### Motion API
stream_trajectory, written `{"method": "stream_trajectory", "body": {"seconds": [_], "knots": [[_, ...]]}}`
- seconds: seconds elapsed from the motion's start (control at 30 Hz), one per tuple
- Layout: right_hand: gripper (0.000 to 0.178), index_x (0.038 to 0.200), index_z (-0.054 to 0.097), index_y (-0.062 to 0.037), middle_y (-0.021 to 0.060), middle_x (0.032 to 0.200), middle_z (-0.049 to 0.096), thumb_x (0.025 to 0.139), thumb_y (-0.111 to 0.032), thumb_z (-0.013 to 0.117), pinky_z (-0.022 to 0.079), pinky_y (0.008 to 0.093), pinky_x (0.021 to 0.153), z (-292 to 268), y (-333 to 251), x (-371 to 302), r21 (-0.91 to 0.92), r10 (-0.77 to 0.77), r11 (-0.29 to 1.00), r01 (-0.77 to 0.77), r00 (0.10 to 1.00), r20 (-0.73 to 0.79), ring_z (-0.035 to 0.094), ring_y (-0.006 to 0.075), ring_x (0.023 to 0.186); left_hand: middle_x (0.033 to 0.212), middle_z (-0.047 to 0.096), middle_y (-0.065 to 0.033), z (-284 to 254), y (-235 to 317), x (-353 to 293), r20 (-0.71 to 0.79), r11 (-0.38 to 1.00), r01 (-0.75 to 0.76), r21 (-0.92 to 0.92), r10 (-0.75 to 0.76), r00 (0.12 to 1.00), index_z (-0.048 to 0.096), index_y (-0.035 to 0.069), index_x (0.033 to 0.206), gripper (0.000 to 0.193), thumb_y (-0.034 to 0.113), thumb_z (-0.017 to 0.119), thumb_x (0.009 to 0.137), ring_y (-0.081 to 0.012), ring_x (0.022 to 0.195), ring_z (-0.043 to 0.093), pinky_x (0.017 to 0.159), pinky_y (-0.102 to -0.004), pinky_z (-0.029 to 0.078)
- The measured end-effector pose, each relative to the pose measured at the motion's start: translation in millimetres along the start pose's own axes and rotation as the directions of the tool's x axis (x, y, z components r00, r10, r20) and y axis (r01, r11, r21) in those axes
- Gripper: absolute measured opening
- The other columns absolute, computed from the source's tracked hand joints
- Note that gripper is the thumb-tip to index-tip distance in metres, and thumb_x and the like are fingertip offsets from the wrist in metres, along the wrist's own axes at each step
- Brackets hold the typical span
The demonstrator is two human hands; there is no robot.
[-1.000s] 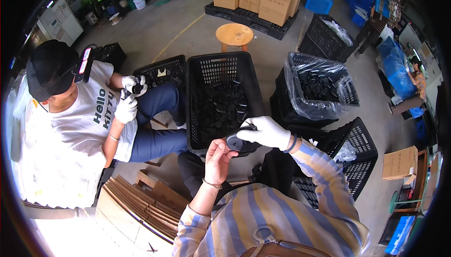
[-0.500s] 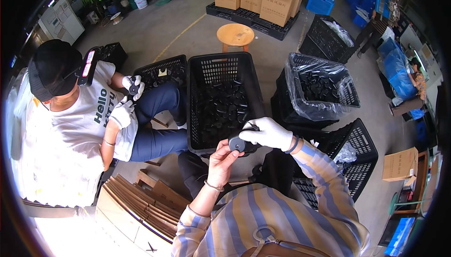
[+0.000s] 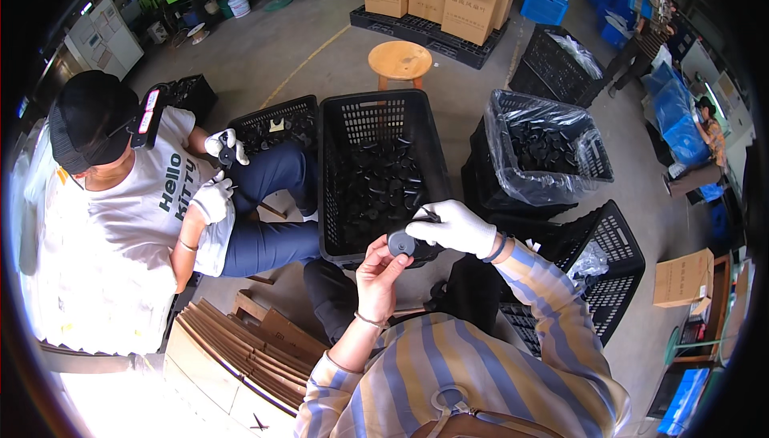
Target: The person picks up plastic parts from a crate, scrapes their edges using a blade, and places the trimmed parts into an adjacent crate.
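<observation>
A black plastic part with a round disc-shaped end [image 3: 400, 243] is held above the near edge of a black crate [image 3: 376, 120]. My bare left hand [image 3: 378, 282] pinches it between thumb and fingers. My right hand [image 3: 456, 228], in a white glove, is closed beside the disc; a dark piece shows at its fingertips, but I cannot tell whether it belongs to the part or is a small tool. Inside the crate lie many similar black parts [image 3: 376, 178].
At left a co-worker in white gloves [image 3: 212, 198] handles a similar black part. A plastic-lined crate [image 3: 501, 146] of black parts stands right, with a tilted crate [image 3: 621, 238] nearer. Flattened cardboard [image 3: 232, 358] lies at lower left; a wooden stool [image 3: 400, 60] stands beyond the crate.
My hands stay almost in place, with the disc shifted very slightly left and its face turned a little. The co-worker's gloved hands have moved slightly apart.
</observation>
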State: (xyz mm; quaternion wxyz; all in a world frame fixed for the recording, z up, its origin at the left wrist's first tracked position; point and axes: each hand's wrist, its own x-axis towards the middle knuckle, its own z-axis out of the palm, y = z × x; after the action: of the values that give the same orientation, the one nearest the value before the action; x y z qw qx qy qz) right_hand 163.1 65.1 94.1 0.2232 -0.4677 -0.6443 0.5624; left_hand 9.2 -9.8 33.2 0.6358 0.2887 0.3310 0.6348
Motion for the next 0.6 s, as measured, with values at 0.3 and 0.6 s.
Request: {"method": "stream_trajectory", "body": {"seconds": [0.3,0.6], "knots": [[0.022,0.081,0.061,-0.0031,-0.0037,0.056,0.051,0.078,-0.025,0.06,0.034,0.0187,0.045,0,0,0,-0.055,-0.014,0.998,0.015,1.0,0.001,0.044,0.0024,0.051,0.103,0.051,-0.0048,-11,-8,2,0.046,1.0,0.023,0.009,-0.023,0.999,0.058,0.0,0.087,0.011,-0.002,0.057,0.076,-0.0192,0.085,0.058,0.075,-0.0278,0.049],[0.019,0.076,0.06,-0.0055,-0.0045,0.056,0.05,0.078,-0.025,0.061,0.032,0.0175,0.044,0,0,-3,0.036,0.039,0.999,-0.037,0.998,-0.051,0.042,0.0013,0.049,0.103,0.051,-0.0076,-17,1,7,-0.061,0.974,-0.154,0.168,0.166,0.984,0.058,0.003,0.092,0.014,0.011,0.048,0.085,-0.0111,0.077,0.054,0.074,-0.0239,0.043]]}}
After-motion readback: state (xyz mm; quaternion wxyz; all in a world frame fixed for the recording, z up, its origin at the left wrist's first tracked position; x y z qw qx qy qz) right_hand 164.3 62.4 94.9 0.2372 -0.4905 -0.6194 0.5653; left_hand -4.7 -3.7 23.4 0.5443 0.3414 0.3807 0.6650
